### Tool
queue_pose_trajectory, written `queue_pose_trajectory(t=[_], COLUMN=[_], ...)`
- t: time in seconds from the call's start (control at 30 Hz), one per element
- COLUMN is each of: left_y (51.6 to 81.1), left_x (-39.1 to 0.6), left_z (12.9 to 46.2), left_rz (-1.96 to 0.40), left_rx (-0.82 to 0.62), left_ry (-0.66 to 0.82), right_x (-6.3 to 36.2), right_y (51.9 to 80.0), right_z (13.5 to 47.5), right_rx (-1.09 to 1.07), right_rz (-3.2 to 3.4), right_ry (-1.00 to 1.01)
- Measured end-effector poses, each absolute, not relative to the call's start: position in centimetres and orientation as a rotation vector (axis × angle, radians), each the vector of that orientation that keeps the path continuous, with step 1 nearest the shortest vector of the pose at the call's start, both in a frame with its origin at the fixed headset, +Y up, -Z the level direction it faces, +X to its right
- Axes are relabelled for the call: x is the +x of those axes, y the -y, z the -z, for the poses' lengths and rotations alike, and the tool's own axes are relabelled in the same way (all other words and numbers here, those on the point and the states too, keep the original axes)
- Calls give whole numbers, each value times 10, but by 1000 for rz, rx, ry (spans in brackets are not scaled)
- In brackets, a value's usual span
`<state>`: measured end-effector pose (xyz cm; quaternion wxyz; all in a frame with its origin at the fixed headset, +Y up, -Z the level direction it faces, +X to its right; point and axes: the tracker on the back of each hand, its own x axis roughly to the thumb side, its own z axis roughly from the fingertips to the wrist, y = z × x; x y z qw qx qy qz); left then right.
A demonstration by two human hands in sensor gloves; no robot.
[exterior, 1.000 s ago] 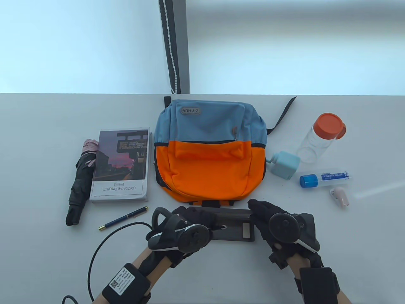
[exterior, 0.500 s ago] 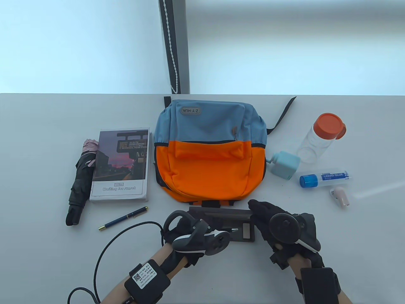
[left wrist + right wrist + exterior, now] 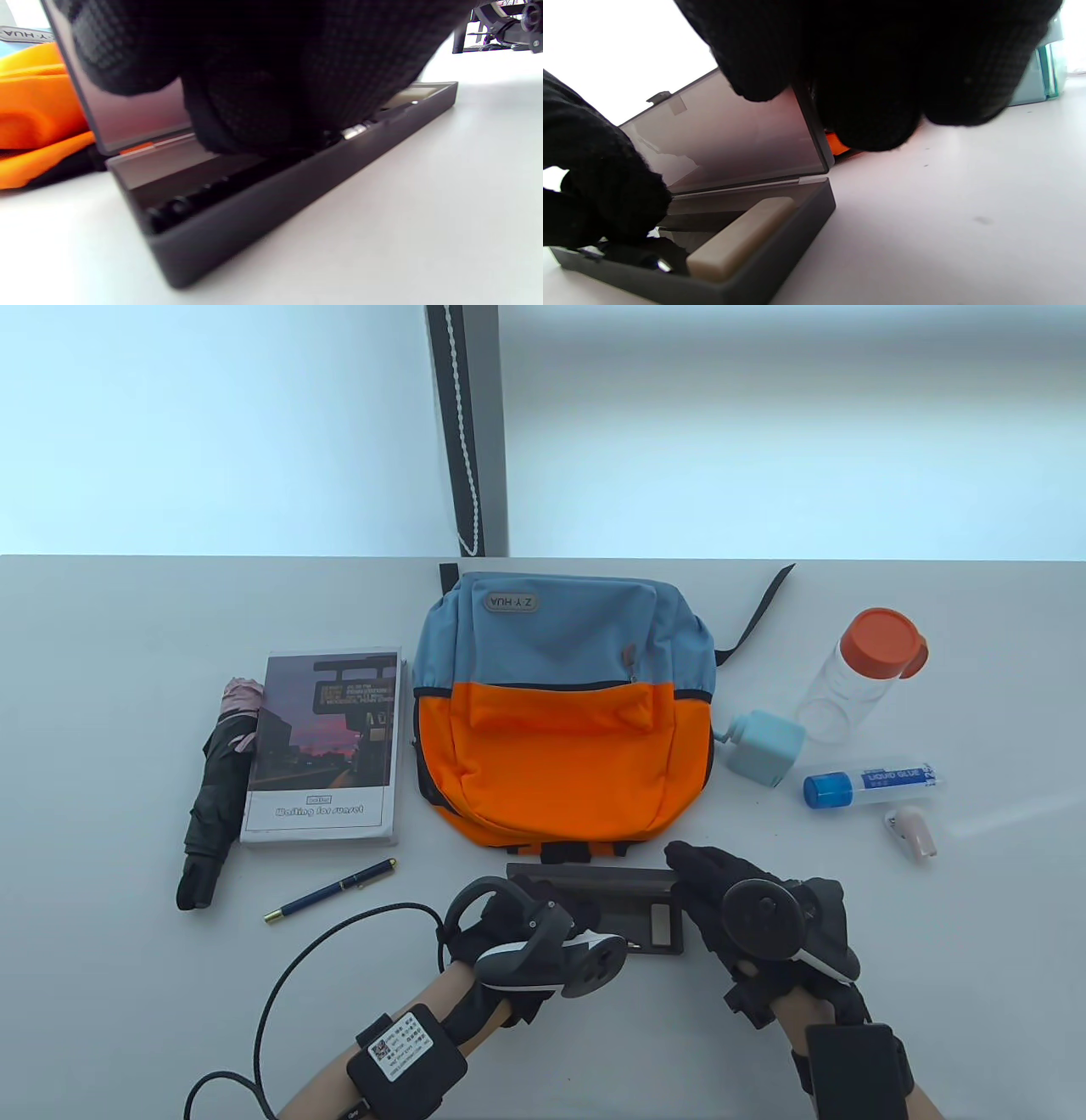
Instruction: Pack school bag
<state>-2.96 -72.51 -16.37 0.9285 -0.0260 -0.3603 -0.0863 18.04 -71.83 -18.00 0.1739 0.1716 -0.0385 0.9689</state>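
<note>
An open dark pencil case [image 3: 657, 940] lies on the table in front of the orange and blue backpack [image 3: 564, 712]. Its lid [image 3: 611, 881] stands up toward the bag. My right hand [image 3: 691, 869] holds the lid's right edge. My left hand [image 3: 585, 912] reaches into the case, fingers curled over a black pen with a silver band [image 3: 354, 131]. A pale eraser [image 3: 742, 237] lies at the case's right end. The left hand's fingers [image 3: 606, 190] show in the right wrist view, with the pen's tip just below them.
Left of the bag lie a notebook [image 3: 327, 746], a folded umbrella [image 3: 216, 789] and a blue pen [image 3: 331, 891]. To the right are a clear bottle with an orange cap [image 3: 861, 674], a light-blue box [image 3: 764, 746], a glue tube [image 3: 874, 785] and a small pink object [image 3: 912, 831].
My left hand has moved right and turned over the case. The pen tip that showed beside it half a second ago is now hidden under it. The right hand has not moved.
</note>
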Motion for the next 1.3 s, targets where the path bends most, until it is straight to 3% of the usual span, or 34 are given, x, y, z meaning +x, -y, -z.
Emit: queue_pose_trajectory(t=[0.2,0.33,0.67,0.77,1.1,1.3], left_y=[697,684,684,699,733,738], left_x=[-58,-104,-198,-217,-226,-218], left_z=[161,169,190,197,202,203], left_rz=[121,153,200,271,439,537], left_rx=[10,35,-22,-151,-220,-162], left_ry=[714,593,305,196,157,215], right_x=[181,181,181,181,181,181], right_y=[718,718,718,718,718,718], right_z=[180,179,179,179,179,179], right_rx=[489,492,487,486,486,486], right_rz=[-2748,-2752,-2754,-2753,-2751,-2754], right_ry=[109,110,110,110,106,106])
